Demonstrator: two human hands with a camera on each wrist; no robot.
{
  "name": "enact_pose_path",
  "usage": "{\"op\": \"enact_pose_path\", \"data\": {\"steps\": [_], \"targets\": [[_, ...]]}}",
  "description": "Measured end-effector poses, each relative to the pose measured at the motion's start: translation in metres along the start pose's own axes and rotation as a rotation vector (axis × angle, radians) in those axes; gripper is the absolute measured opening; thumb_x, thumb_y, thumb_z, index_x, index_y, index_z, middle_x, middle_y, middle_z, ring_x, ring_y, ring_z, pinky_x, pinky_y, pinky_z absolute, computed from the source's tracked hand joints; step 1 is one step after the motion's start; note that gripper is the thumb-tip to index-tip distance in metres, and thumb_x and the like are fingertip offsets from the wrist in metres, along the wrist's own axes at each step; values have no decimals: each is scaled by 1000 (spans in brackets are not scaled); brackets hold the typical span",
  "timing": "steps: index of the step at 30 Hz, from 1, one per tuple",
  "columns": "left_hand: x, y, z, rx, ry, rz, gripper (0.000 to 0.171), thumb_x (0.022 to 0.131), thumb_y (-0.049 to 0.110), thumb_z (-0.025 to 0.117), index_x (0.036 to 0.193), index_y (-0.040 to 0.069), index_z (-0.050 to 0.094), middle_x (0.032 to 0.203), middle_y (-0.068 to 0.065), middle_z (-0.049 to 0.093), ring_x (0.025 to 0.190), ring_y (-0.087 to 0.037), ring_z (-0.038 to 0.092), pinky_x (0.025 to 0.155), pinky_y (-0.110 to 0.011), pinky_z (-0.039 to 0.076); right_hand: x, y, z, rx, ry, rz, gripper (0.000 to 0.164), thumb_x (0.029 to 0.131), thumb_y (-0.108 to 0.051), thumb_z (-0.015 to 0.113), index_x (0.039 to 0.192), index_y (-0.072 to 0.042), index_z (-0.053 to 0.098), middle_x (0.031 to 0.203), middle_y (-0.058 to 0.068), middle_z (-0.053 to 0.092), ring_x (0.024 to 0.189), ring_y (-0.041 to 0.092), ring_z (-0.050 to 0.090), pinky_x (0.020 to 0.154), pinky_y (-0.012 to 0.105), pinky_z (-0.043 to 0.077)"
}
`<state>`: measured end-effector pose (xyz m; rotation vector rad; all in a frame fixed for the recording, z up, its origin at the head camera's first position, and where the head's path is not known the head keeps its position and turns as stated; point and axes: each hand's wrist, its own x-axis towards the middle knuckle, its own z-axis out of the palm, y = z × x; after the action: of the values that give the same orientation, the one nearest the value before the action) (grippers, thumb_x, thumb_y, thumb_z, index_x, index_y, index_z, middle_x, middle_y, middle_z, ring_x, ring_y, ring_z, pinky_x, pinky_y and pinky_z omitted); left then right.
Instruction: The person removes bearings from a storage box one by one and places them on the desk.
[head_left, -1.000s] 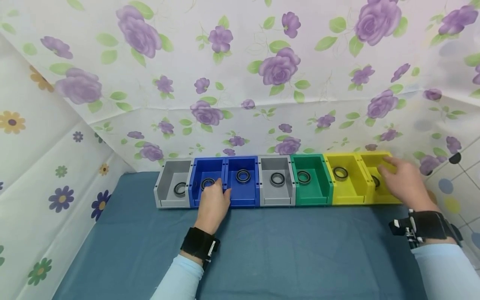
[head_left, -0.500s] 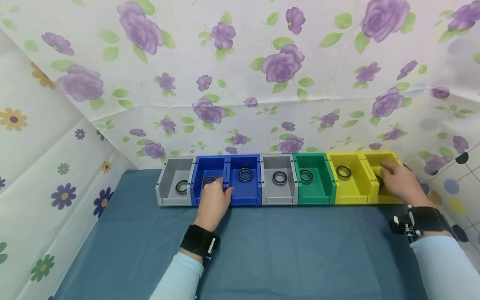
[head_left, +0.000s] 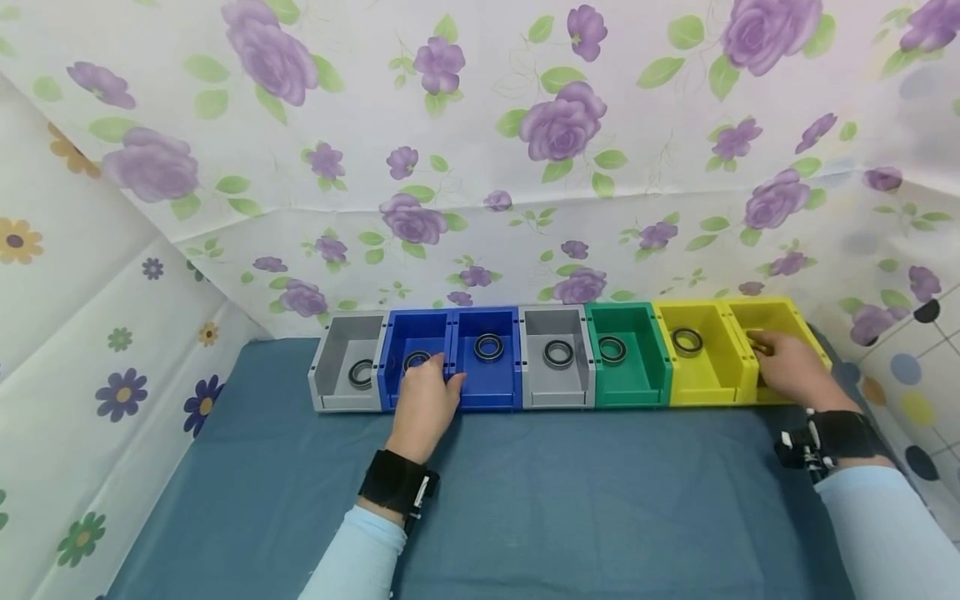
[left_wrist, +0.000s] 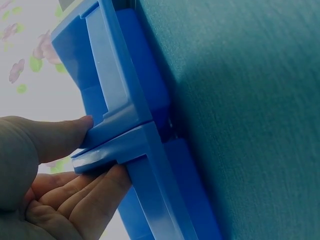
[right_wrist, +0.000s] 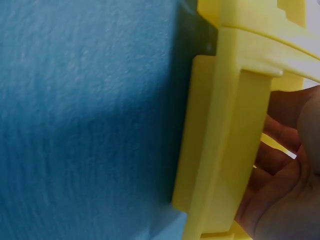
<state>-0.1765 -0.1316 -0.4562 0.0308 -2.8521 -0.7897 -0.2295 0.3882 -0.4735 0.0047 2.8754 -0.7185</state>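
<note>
Yellow end bin [head_left: 765, 314]: stood rightmost in the row on the blue cloth [head_left: 600, 500], touching its yellow neighbour [head_left: 712, 375]
Right hand [head_left: 798, 367]: I had it reaching inside that bin, fingers bent; whether they grasped anything, I couldn't tell
Left hand [head_left: 426, 404]: I saw it pinching the meeting walls of the left blue bin [head_left: 412, 327] and right blue bin [head_left: 483, 392]
Reach: I judged the step a pickup, the row steadied
Rim: clearing it seemed to call for a sure fingertip hold and a straight lift
</note>
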Motion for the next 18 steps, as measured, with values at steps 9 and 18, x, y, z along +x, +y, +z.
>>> {"op": "enact_pose_path", "data": {"steps": [9,18], "targets": [[0,0,-2,-4,11,12,44,89,31,62,119,-1,58,113,-16,61,99,-25,60,77,-35,49,-1,-1,-3,-58,-35,-6,56,91,-18,47,140,5,32,121,28,49,92,33,48,71,44,41],[0,1,-4,-9,-1,-5,44,89,31,63,119,-2,58,115,-16,60,101,-25,59,78,-35,49,-3,-4,-4,-108,-49,-38,56,91,-19,49,141,2,33,111,19,54,88,31,47,69,43,39]]}}
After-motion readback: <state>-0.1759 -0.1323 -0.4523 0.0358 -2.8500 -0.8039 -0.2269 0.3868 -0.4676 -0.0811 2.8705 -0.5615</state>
